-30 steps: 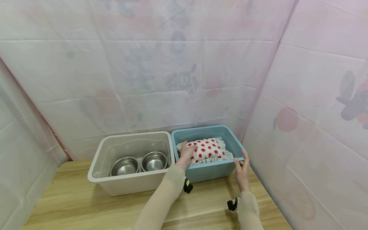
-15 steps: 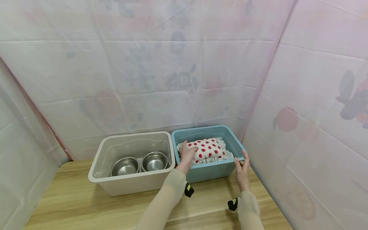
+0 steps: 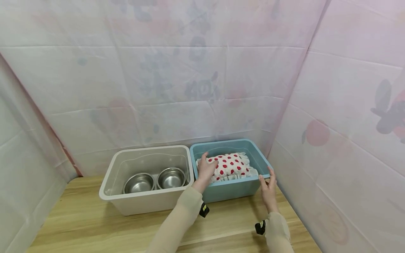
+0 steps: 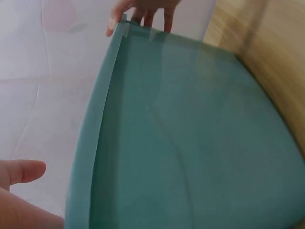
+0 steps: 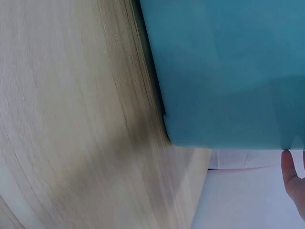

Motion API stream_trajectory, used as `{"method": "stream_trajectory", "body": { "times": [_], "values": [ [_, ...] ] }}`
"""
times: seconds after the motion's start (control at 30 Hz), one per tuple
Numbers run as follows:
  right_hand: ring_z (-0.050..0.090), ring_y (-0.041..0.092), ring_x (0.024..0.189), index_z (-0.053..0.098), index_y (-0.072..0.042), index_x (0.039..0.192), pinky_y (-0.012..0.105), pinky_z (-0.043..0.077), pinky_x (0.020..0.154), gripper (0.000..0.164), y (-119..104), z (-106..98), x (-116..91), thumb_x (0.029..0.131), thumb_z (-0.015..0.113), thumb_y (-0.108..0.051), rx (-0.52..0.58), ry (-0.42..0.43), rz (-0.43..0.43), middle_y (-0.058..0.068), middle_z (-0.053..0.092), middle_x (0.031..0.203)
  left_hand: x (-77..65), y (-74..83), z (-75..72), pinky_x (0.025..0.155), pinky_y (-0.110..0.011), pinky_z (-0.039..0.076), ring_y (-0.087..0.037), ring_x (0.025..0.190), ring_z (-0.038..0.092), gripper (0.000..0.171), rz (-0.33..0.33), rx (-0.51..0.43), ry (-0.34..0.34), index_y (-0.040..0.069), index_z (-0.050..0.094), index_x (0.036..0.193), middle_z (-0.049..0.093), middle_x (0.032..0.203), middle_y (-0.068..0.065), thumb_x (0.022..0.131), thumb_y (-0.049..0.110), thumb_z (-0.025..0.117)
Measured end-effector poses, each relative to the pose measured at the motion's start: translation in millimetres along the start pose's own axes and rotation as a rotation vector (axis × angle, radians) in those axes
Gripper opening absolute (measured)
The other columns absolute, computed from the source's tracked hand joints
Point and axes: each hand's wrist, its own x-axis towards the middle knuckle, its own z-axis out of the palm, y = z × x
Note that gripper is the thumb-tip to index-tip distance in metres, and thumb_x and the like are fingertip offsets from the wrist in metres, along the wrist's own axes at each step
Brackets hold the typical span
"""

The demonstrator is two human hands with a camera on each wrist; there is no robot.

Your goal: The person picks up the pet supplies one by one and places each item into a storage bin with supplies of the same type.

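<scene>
A white ruffled cushion (image 3: 232, 165) with red spots lies inside the light blue bin (image 3: 235, 189). My left hand (image 3: 205, 172) reaches over the bin's front left part and rests by the cushion's left end. Its thumb (image 4: 27, 171) sticks out straight in the left wrist view; the tips of its other fingers are partly hidden. At the bin's front right corner, my right hand (image 3: 268, 189) grips the rim, thumb on the front and fingers on the right side. The right wrist view shows a finger of it (image 5: 289, 169) against the bin's wall.
A beige bin (image 3: 145, 201) stands against the blue bin's left side, holding two metal bowls, one left (image 3: 139, 183) and one right (image 3: 171, 178). Both bins sit on a wooden table (image 3: 95, 228) near a printed cloth wall (image 3: 177, 88). Another cloth wall (image 3: 335, 147) rises on the right.
Both hands keep nearly the same places, and the bins and cushion stay put. The whole head view has shifted slightly.
</scene>
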Motion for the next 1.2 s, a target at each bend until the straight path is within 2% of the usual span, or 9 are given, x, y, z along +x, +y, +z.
{"method": "stream_trajectory", "body": {
  "times": [0.1,0.3,0.47,0.6,0.73,0.9,1.07,1.2],
  "values": [
    [0.017,0.041,0.138,0.009,-0.018,0.158,0.061,0.026,0.104,0.068,-1.8,-2.9,0.0,0.103,0.046,-0.033,-0.032,-0.025,-0.002,0.023,0.006,0.158,-1.6,4.0,-7.7,0.086,-0.048,0.046,-0.037,0.130,0.038,0.055,0.055,0.088,-0.015,0.012,0.042,0.147,0.037,0.148,-0.019,0.096,0.022,0.060],
    [0.015,0.039,0.141,0.014,-0.011,0.157,0.054,0.030,0.103,0.064,-6.6,-7.5,-0.1,0.103,0.047,-0.024,-0.087,-0.035,-0.068,0.025,0.011,0.158,-3.6,8.4,-22.9,0.098,-0.056,0.040,-0.037,0.134,0.037,0.046,0.163,0.225,-0.131,0.010,0.049,0.142,0.041,0.146,-0.018,0.098,0.023,0.057],
    [0.015,0.042,0.140,0.017,-0.004,0.155,0.059,0.030,0.103,0.063,-8.0,-8.8,1.3,0.103,0.048,-0.021,-0.126,-0.033,-0.103,0.028,0.015,0.156,-7.2,10.9,-35.2,0.102,-0.061,0.034,-0.042,0.132,0.036,0.042,0.273,0.340,-0.200,0.005,0.052,0.137,0.045,0.140,-0.022,0.098,0.019,0.057],
    [0.016,0.046,0.138,0.021,-0.002,0.154,0.064,0.022,0.106,0.064,-5.5,-9.2,2.8,0.100,0.051,-0.021,-0.181,0.003,-0.142,0.031,0.021,0.153,-14.2,12.8,-45.8,0.103,-0.061,0.031,-0.044,0.132,0.034,0.040,0.353,0.425,-0.229,0.001,0.055,0.134,0.048,0.136,-0.023,0.097,0.016,0.056],
    [0.016,0.051,0.136,0.026,-0.004,0.153,0.069,0.010,0.105,0.066,-5.5,-8.9,2.4,0.097,0.055,-0.023,-0.299,0.073,-0.179,0.033,0.029,0.149,-23.3,12.8,-54.4,0.103,-0.062,0.031,-0.045,0.133,0.031,0.041,0.395,0.523,-0.216,0.001,0.055,0.134,0.047,0.137,-0.024,0.098,0.020,0.056],
    [0.006,0.053,0.141,0.030,-0.003,0.150,0.071,0.001,0.105,0.067,-12.1,-8.8,0.7,0.093,0.058,-0.025,-0.398,0.133,-0.197,0.035,0.019,0.152,-34.7,10.3,-64.1,0.102,-0.066,0.028,-0.043,0.134,0.031,0.043,0.425,0.642,-0.151,0.008,0.055,0.137,0.043,0.142,-0.023,0.098,0.027,0.056],
    [0.001,0.049,0.144,0.033,-0.001,0.148,0.071,0.001,0.105,0.068,-20.4,-8.7,-0.4,0.091,0.059,-0.028,-0.454,0.158,-0.247,0.033,0.016,0.153,-43.9,3.3,-76.1,0.104,-0.068,0.021,-0.044,0.134,0.028,0.044,0.441,0.711,-0.099,0.011,0.054,0.138,0.040,0.143,-0.025,0.098,0.030,0.056],
    [0.006,0.050,0.142,0.036,0.000,0.145,0.071,0.004,0.104,0.067,-29.0,-5.0,-3.1,0.091,0.060,-0.029,-0.524,0.155,-0.326,0.033,0.021,0.151,-52.7,-3.0,-85.2,0.105,-0.073,0.014,-0.046,0.136,0.027,0.044,0.464,0.781,-0.068,0.012,0.053,0.138,0.039,0.144,-0.026,0.099,0.032,0.055]
  ]
}}
